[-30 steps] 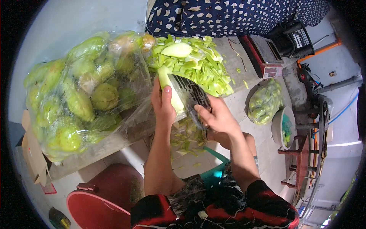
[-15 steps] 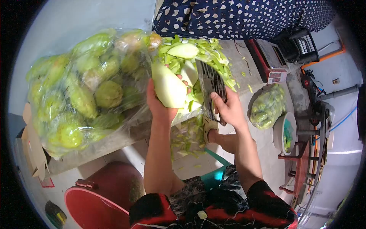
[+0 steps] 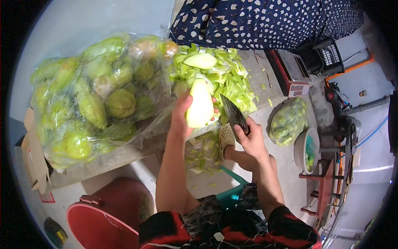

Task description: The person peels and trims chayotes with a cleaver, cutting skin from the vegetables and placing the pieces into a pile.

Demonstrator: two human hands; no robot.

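Note:
My left hand [image 3: 181, 113] is wrapped round a peeled pale green chayote [image 3: 200, 103], held upright over the ledge. To its right, my right hand [image 3: 252, 139] grips a dark, wide-bladed knife [image 3: 233, 113], its blade pointing up and left, apart from the chayote. Behind both hands lies a heap of green peelings [image 3: 236, 79], with another peeled chayote [image 3: 200, 61] on top. A large clear plastic bag [image 3: 91, 99] full of unpeeled chayotes sits left of my left hand.
A red scale [image 3: 288, 70] and black crate [image 3: 325, 56] stand at the back right. On the floor are a filled bag [image 3: 289, 121], a white tub [image 3: 302, 150], a red bin [image 3: 95, 226] and scattered peelings [image 3: 201, 157]. A wooden stool [image 3: 325, 186] is at the right.
The knife has come away from the chayote and moved right and down, its blade now turned more edge-on. My left hand has turned the chayote more upright.

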